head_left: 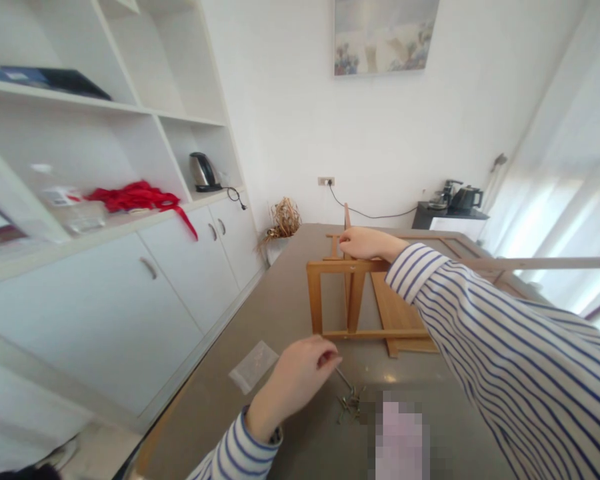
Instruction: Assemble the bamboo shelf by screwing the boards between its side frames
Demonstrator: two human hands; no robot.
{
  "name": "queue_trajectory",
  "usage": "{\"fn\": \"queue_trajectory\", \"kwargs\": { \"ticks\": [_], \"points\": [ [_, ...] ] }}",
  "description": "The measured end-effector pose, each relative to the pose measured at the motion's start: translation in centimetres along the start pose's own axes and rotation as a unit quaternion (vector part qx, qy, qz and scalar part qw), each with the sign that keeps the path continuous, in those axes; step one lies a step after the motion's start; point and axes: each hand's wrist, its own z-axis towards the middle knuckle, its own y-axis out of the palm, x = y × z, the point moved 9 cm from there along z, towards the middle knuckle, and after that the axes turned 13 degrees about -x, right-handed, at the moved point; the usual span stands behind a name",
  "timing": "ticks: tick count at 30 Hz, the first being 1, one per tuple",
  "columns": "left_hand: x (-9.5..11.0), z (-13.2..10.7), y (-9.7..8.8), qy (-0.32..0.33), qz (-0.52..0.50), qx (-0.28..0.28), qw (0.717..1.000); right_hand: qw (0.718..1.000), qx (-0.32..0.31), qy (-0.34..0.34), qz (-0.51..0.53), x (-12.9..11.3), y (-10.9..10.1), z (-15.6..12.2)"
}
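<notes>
My left hand (303, 370) is closed in a pinch low over the table. A thin metal rod (344, 377) sticks out of its fingers toward a small pile of screws (349, 403); the end inside the hand is hidden. My right hand (367, 242) is closed at the top rail of a wooden frame (327, 267), around a wooden bar (347, 213) that stands up there. The fingertips are partly out of sight. The frame rests upright on the table, with slanted uprights and a lower rail.
Left of my left hand lies a clear plastic bag (254, 365) on the grey table (280, 293). A wooden panel (397, 303) and longer rails (555, 264) extend behind the frame. A pixelated pinkish patch (400, 440) covers the front. White cabinets (170, 293) stand at left.
</notes>
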Motion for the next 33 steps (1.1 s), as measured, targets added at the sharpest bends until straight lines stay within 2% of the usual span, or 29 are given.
{"fn": "queue_trajectory", "kwargs": {
  "ticks": [3, 6, 8, 13, 21, 26, 33],
  "points": [
    [-0.2, -0.7, 3.3, -0.018, 0.014, -0.1, 0.995, 1.0, 0.001, 0.0, -0.004, -0.1, -0.1, 0.0],
    [0.3, -1.2, 4.8, -0.002, 0.009, -0.171, 0.985, 1.0, 0.002, 0.002, -0.006, -0.1, -0.1, 0.1],
    [0.2, -1.6, 5.3, -0.001, 0.017, -0.198, 0.98, 1.0, 0.003, 0.002, -0.006, -0.1, -0.1, 0.1],
    [-0.6, -1.8, 6.0, -0.016, 0.038, -0.213, 0.976, 1.0, 0.002, -0.001, -0.007, -0.1, -0.2, -0.1],
    [0.4, -1.1, 6.4, -0.005, 0.052, -0.221, 0.974, 1.0, -0.002, 0.003, -0.001, -0.3, -0.2, -0.1],
    [0.2, -1.1, 6.6, -0.013, 0.029, -0.226, 0.974, 1.0, 0.002, -0.001, 0.006, -0.3, -0.2, -0.1],
    [-0.3, -1.1, 6.7, -0.055, 0.004, -0.262, 0.964, 1.0, 0.009, -0.011, 0.006, -0.5, -0.3, -0.2]
  ]
}}
